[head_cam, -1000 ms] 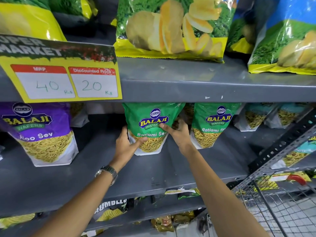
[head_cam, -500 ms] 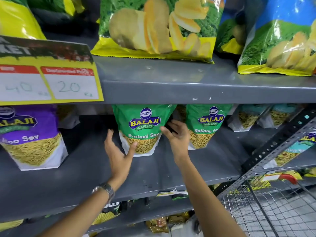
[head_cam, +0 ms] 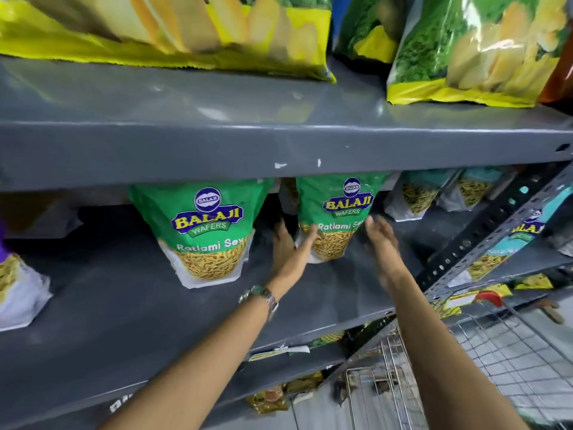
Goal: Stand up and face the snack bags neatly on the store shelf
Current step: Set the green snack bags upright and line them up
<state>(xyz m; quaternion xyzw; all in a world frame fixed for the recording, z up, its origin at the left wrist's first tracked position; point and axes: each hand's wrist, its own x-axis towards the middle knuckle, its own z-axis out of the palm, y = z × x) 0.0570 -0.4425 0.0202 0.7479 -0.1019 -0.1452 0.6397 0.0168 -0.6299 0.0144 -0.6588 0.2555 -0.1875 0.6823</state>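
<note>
Two green Balaji Ratlami Sev bags stand upright on the grey middle shelf (head_cam: 124, 299). The left bag (head_cam: 204, 231) faces front with no hand on it. Both hands flank the right bag (head_cam: 338, 209). My left hand (head_cam: 290, 246) lies against its lower left side, thumb across the front corner and fingers spread. My right hand (head_cam: 379, 240) is blurred, flat and open just off the bag's right edge; whether it touches the bag I cannot tell. A watch is on my left wrist.
Large chip bags (head_cam: 186, 32) (head_cam: 480, 51) sit on the upper shelf (head_cam: 279, 144). A purple bag (head_cam: 15, 290) stands at far left and teal bags (head_cam: 415, 197) at right. A slotted upright (head_cam: 496, 225) and a wire cart (head_cam: 511, 352) are at lower right.
Both hands left the left green bag and moved right to the second green bag. The view shifted right, so the price sign is out of frame.
</note>
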